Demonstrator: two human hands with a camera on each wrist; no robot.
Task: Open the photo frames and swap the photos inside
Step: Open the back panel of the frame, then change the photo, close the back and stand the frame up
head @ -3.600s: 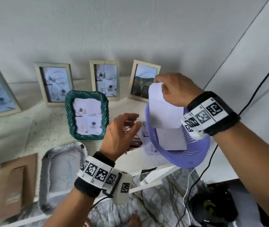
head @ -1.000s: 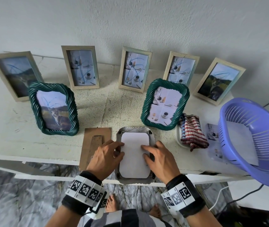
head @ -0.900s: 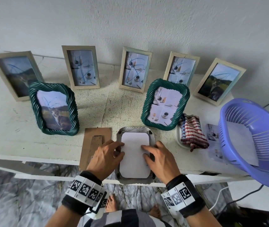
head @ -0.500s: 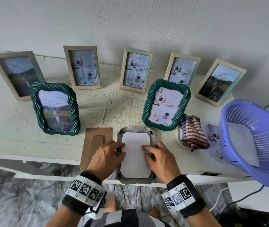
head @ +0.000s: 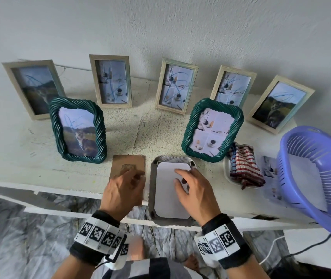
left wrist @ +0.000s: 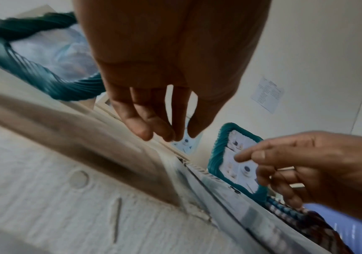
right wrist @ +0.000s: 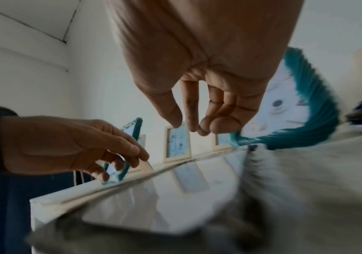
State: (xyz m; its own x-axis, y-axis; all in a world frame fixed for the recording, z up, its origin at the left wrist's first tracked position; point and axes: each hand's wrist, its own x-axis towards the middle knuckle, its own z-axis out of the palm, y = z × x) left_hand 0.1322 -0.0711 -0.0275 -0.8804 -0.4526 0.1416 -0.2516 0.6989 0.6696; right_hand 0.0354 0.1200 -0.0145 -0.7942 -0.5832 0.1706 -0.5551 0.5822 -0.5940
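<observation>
Down at the near edge of the white table (head: 39, 164) lies an open silver frame (head: 153, 190), face down, a white photo back (head: 167, 198) inside it. Over that photo hovers the right hand (head: 194, 195) — fingers loosely curled, holding nothing. Just left, the left hand (head: 123, 193) hangs relaxed above the brown backing board (head: 128, 162), gripping nothing.
</observation>
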